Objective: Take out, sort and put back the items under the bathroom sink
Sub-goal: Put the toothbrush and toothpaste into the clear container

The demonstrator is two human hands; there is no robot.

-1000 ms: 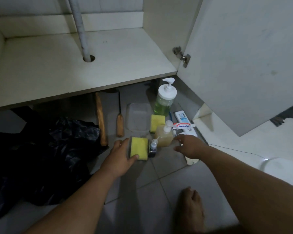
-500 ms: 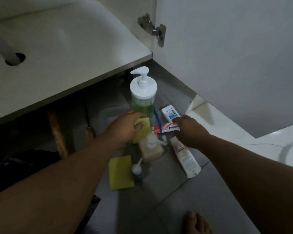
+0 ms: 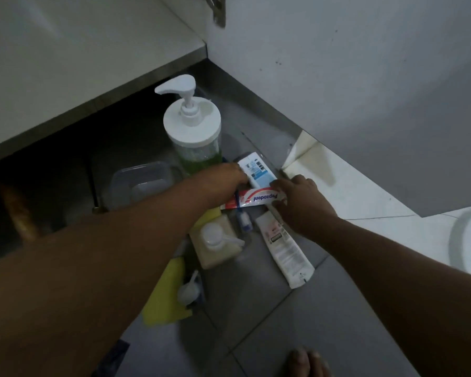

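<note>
On the grey floor tiles in front of the open cabinet, a red-and-white toothpaste tube (image 3: 256,200) lies crosswise. My right hand (image 3: 297,198) pinches its right end. My left hand (image 3: 225,176) reaches over the tube's left end, and its curled fingers touch a white-and-blue box (image 3: 259,170). The handle of a blue toothbrush (image 3: 243,220) runs under that hand, and the fingertips are hidden. A big pump bottle (image 3: 192,131) of green liquid stands just behind. Nearer to me are a small pump bottle (image 3: 218,244) of pale liquid, a white tube (image 3: 286,253), two yellow sponges (image 3: 166,295) and a tiny bottle (image 3: 188,289).
The white cabinet shelf (image 3: 65,58) spans the upper left. The open cabinet door (image 3: 365,91) hangs close on the right. A clear plastic container (image 3: 139,183) sits under the shelf edge beside a wooden handle (image 3: 19,210). My bare toes (image 3: 307,363) show at the bottom.
My left hand left the yellow sponge and moved right to the toothpaste and box. My right hand stays on the toothpaste tube. The camera has moved closer.
</note>
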